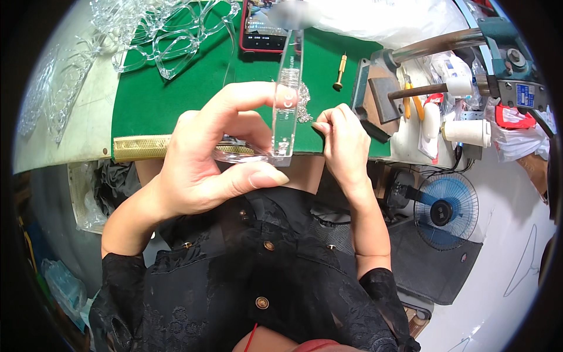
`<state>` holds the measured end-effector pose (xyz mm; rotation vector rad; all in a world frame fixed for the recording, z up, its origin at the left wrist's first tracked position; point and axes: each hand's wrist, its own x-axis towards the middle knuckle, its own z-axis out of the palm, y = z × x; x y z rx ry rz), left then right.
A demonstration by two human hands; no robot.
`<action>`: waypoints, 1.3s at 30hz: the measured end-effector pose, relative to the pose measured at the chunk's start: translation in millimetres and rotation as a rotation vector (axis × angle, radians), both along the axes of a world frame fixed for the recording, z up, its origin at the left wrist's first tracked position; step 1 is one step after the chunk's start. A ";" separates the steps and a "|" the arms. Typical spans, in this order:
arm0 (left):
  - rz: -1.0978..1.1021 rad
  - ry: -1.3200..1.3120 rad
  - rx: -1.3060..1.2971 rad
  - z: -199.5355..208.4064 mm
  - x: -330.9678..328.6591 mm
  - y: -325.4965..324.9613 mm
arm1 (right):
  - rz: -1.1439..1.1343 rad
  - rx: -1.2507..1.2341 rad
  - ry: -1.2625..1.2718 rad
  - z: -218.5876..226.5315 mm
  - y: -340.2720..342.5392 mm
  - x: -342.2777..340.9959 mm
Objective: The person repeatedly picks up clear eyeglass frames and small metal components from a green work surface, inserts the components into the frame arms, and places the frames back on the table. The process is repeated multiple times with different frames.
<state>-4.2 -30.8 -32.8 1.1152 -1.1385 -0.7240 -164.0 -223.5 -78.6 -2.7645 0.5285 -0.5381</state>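
My left hand holds a clear plastic eyeglass frame up off the table, gripping it between thumb and fingers. One temple arm points away from me, with small print along it; its far tip is blurred. Just beyond sits a small pile of tiny silvery screws on the green mat. My right hand is closed at the mat's near edge, right of the pile. Thumb and forefinger pinch together, and whatever they hold is too small to make out. A small screwdriver with a brass-coloured handle lies beyond it.
More clear eyeglass frames are heaped at the far left. A phone in a red case lies at the back. On the right stand a metal press-like tool, orange-handled pliers and a white cup. A yellow strip edges the table.
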 end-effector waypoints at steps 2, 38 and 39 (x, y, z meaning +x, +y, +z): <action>-0.014 0.022 0.012 2.1 -1.4 -3.6 | 0.025 0.146 -0.051 0.4 -7.1 -2.9; -0.133 0.011 0.079 11.0 -31.5 -44.4 | 0.443 0.289 -0.504 84.8 -1.5 0.0; -0.129 0.013 0.074 10.7 -31.7 -44.7 | 0.439 0.271 -0.506 84.7 -1.1 0.4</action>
